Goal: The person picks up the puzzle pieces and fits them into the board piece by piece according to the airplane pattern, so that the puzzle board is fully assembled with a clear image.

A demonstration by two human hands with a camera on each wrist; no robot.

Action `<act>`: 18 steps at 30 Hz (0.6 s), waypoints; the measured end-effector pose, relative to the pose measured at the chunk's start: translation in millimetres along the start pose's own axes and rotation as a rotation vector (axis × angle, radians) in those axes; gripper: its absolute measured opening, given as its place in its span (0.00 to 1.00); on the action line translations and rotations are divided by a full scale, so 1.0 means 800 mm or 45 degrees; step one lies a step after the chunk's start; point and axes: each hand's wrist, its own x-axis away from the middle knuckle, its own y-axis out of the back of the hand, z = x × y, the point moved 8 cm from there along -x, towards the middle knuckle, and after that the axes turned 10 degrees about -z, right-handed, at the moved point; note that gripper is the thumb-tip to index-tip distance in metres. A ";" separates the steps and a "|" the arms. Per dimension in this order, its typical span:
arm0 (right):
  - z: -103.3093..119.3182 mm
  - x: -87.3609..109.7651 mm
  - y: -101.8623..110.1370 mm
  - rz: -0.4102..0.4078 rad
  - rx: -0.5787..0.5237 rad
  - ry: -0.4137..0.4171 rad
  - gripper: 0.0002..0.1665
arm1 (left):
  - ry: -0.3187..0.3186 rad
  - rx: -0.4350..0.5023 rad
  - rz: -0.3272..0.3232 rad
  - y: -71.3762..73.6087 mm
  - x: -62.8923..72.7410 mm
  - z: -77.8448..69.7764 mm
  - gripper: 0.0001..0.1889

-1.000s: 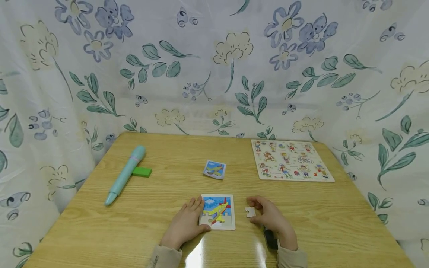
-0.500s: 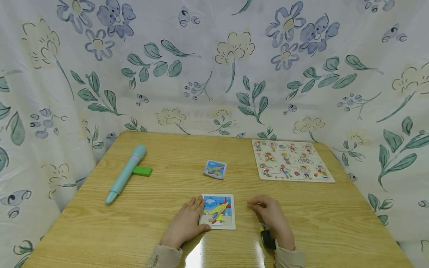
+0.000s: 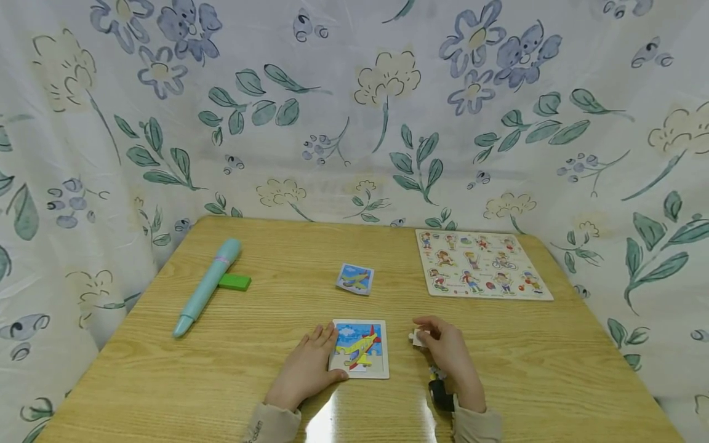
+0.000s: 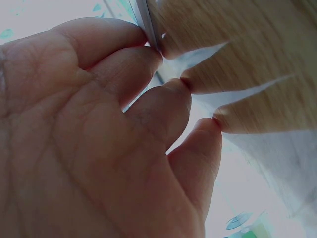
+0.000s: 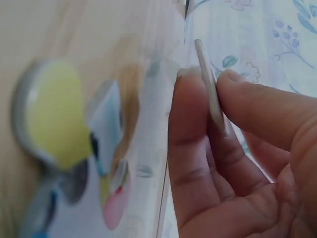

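My left hand (image 3: 307, 368) lies flat against the left side of a small puzzle tray (image 3: 386, 351). Its fingers touch the tray's left edge and the thumb rests at the bottom left corner; the left wrist view shows the fingertips (image 4: 203, 130) against the wood. A yellow airplane picture (image 3: 362, 351) fills much of the tray, with pale bare board at the bottom. To the right of the tray, my right hand (image 3: 451, 351) pinches a puzzle piece (image 3: 420, 338) with its pale side showing. Edge-on, the thin puzzle piece (image 5: 210, 84) stands between thumb and fingers.
Behind the tray lies an airplane picture card (image 3: 356, 280). A teal pen-shaped object (image 3: 207, 289) and a green block (image 3: 235, 283) are at the left, a peg puzzle board (image 3: 482, 266) at the back right. Blurred small coloured items (image 3: 437, 373) lie by the right wrist.
My right hand has turned the puzzle piece in its fingers, and it shows at a different angle. The hand has shifted slightly away from me. My left hand and the tray stay put.
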 end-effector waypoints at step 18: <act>0.000 0.000 -0.005 0.024 -0.322 -0.142 0.13 | 0.003 -0.002 0.007 0.000 -0.001 0.000 0.46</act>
